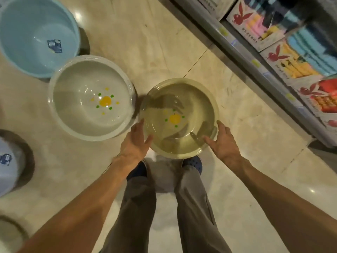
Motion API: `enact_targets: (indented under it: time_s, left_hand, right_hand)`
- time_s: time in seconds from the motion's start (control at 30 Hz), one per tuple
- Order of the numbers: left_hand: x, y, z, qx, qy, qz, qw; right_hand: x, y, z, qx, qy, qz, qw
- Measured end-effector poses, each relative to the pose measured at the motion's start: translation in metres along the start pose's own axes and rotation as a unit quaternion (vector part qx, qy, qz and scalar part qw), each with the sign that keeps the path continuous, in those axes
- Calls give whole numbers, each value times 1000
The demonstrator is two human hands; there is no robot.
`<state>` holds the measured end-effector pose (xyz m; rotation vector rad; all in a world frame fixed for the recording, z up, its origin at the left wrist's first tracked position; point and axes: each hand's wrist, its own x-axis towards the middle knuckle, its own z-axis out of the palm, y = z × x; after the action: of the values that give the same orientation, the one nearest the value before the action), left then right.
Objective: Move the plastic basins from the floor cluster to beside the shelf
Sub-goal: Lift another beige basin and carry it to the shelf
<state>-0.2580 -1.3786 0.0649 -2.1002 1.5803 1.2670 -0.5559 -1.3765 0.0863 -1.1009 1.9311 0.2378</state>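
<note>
The yellowish basin (179, 118) is flanked just ahead of the feet, the left hand (135, 141) and right hand (223, 143) laid against its near rim, fingers nearly straight, nothing truly clasped; whether it is lifted or resting on the floor (164, 42) cannot be told; a slip is risked if it is raised on so light a contact; the white basin (92, 97) almost touches it and could be knocked; beyond, the blue basin (36, 35); the shelf (255, 57) is near at right, so its edge might be struck.

Basin (179, 118) between basin (92, 97), shelf (255, 57)
</note>
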Motion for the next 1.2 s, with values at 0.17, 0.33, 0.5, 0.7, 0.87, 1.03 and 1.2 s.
enact_targets:
  time_s: [0.17, 0.33, 0.5, 0.7, 0.87, 1.03, 1.2]
  left_hand:
    - [42, -10, 44, -102, 51, -23, 993]
    - [65, -9, 62, -161, 100, -51, 980]
    - [72, -20, 56, -138, 121, -28, 983]
    - [37, -10, 11, -99, 113, 4, 989]
    - [-2, 5, -46, -129, 118, -10, 985]
    - [-42, 17, -111, -162, 157, 7, 974]
    - [-107, 25, -184, -190, 195, 12, 962]
  right_hand:
    - [59, 25, 26, 100, 18, 44, 994]
    - [97, 41, 44, 150, 53, 40, 986]
    - [100, 43, 42, 138, 91, 23, 986]
    - [65, 30, 3, 146, 87, -2, 985]
    - [22, -4, -43, 149, 101, -44, 983]
    - [-28, -47, -94, 135, 110, -85, 981]
    - [-93, -98, -146, 131, 116, -157, 972]
